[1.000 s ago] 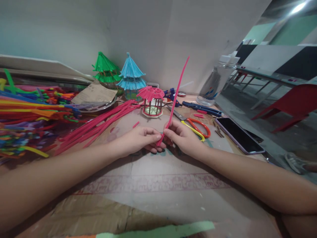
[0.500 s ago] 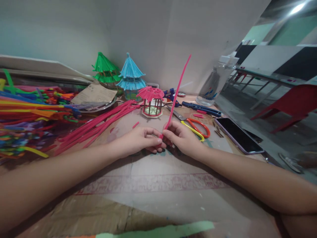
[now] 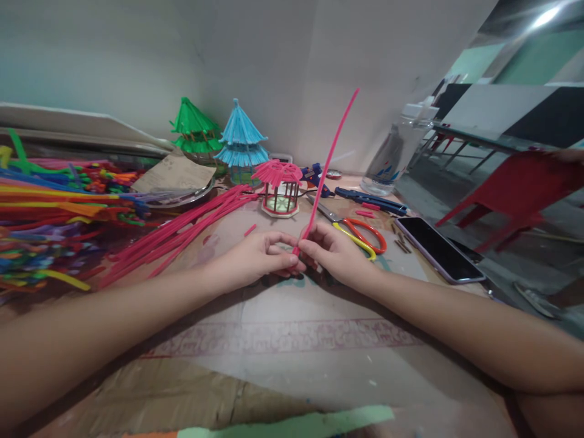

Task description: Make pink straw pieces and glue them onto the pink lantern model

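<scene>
Between both hands I hold a long pink pipe cleaner [image 3: 329, 158], its free end rising up and to the right. My left hand [image 3: 269, 254] pinches its lower end between thumb and fingers. My right hand [image 3: 328, 246] is closed on it just above, fingertips almost touching the left ones. Behind the hands stands a small model pavilion [image 3: 280, 188] with a pink roof and brown posts. Scissors [image 3: 360, 236] with orange and yellow handles lie beside my right hand. A short pink piece [image 3: 250, 230] lies behind my left hand.
Pink pipe cleaners [image 3: 182, 234] and a multicoloured heap [image 3: 55, 213] lie left. Green [image 3: 194, 125] and blue [image 3: 241, 143] model pavilions stand behind. A glue gun [image 3: 317, 177], blue cutter [image 3: 371, 201], bottle [image 3: 396, 149] and phone [image 3: 438, 249] are toward the right. A red chair [image 3: 515, 188] stands beyond.
The pipe cleaner's free end has swung slightly up and to the right. Both hands stay nearly in place. In the background, the red chair has shifted left, and a hand now shows on it.
</scene>
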Tool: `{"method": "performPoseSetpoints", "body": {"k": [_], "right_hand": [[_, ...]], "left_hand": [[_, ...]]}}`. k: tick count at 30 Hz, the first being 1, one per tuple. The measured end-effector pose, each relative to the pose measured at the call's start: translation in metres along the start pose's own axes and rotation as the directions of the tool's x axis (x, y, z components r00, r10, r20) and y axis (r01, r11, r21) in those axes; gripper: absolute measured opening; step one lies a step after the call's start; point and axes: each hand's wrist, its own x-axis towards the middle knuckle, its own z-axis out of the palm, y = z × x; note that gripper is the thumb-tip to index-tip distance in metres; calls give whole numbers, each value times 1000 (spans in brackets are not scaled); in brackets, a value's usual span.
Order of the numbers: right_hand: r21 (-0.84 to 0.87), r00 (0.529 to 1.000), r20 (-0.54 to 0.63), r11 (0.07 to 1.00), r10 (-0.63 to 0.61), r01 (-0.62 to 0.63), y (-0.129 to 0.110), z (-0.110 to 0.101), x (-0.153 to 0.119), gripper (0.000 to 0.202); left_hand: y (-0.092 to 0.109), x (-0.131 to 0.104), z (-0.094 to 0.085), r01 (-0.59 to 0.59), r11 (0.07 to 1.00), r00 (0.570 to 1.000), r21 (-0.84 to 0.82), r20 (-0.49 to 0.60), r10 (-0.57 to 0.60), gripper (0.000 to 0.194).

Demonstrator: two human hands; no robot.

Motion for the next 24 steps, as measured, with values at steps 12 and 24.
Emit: {"method": "performPoseSetpoints", "body": {"k": [12, 24], "right_hand": [[20, 987, 105, 992, 122, -125, -6, 2, -2, 22], [67, 988, 49, 987, 145, -148, -8, 0, 0, 20]], "left_hand": [[-8, 1, 0, -183, 980, 982, 80, 54, 179, 65], [-10, 4, -11, -181, 936, 981, 302, -5, 192, 37]]}}
